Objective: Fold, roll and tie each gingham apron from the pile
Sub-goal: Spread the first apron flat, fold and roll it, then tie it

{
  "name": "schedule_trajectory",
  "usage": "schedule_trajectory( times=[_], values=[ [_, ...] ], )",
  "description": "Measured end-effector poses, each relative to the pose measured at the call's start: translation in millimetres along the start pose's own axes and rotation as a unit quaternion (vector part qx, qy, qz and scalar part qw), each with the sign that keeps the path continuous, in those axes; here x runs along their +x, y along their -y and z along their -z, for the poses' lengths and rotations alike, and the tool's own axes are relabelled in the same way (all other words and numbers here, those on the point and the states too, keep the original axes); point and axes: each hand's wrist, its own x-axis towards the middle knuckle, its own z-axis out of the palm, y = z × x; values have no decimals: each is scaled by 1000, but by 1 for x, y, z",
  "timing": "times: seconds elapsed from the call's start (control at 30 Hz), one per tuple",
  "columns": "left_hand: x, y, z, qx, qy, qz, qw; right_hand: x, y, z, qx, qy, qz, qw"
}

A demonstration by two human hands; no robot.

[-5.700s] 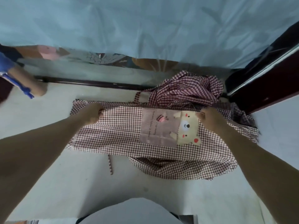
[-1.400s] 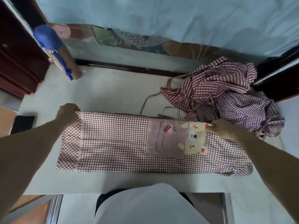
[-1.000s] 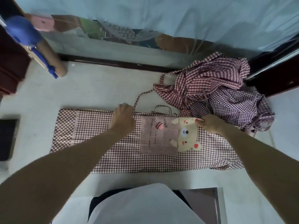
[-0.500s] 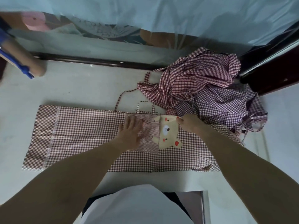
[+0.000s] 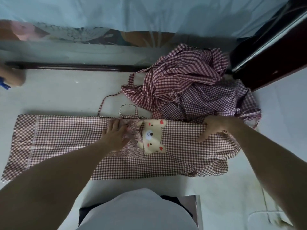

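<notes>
Red-and-white gingham apron (image 5: 179, 156), folded into a long strip, lies flat on the pale tabletop (image 5: 66, 90), bear-face pocket patch (image 5: 153, 138) near its middle. Left hand (image 5: 116, 136) just left of the bear patch, fingers straight, slightly spread, pressing cloth. Right hand (image 5: 214, 128) right of the patch, near the strip's far edge, fingers extended, resting flat, gripping nothing. Crumpled pile of gingham aprons (image 5: 191, 90) behind the patch, touching the strip's far edge. Thin gingham ties (image 5: 127, 110) loop out behind the patch. Risks: ties snagging in the pile, the bunched right end rolling crooked, the fold slipping open if pressure lifts.
</notes>
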Motion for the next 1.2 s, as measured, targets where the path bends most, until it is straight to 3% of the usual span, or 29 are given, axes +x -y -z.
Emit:
schedule_trajectory(
  times=[0.17, 0.27, 0.37, 0.47, 0.57, 0.67, 0.83, 0.93, 1.0, 1.1, 1.2],
  values=[
    [14, 3, -3, -48, -34, 9, 998, -40, -70, 14, 18, -16, -64, 998],
    [22, 7, -5, -25, -49, -6, 998, -55, -104, 20, 149, -31, -95, 984],
    [12, -9, 8, -26, -51, 6, 998, -62, -118, 21, 61, -146, -119, 980],
    [8, -18, 12, -6, -43, -7, 999, -57, -127, 13, -19, -278, -129, 952],
    [9, -16, 14, -12, -25, 19, 999, -47, -132, -1, 15, -388, -166, 906],
    [13, -17, 14, -10, -4, 40, 999, -37, -129, -22, 168, -497, -184, 831],
    [15, -31, 17, -37, -15, 110, 993, -26, -121, -75, 261, -567, -121, 772],
    [13, -53, 20, -53, -43, 128, 989, -24, -118, -115, 315, -628, -99, 705],
    [11, -75, 24, -50, -75, 123, 988, -29, -117, -139, 375, -608, -115, 690],
    [3, -107, 27, -41, -129, 69, 988, -30, -110, -176, 522, -476, -145, 693],
    [-20, -154, 16, -146, -216, -29, 965, -28, -103, -208, 703, -318, -124, 625]
  ],
)
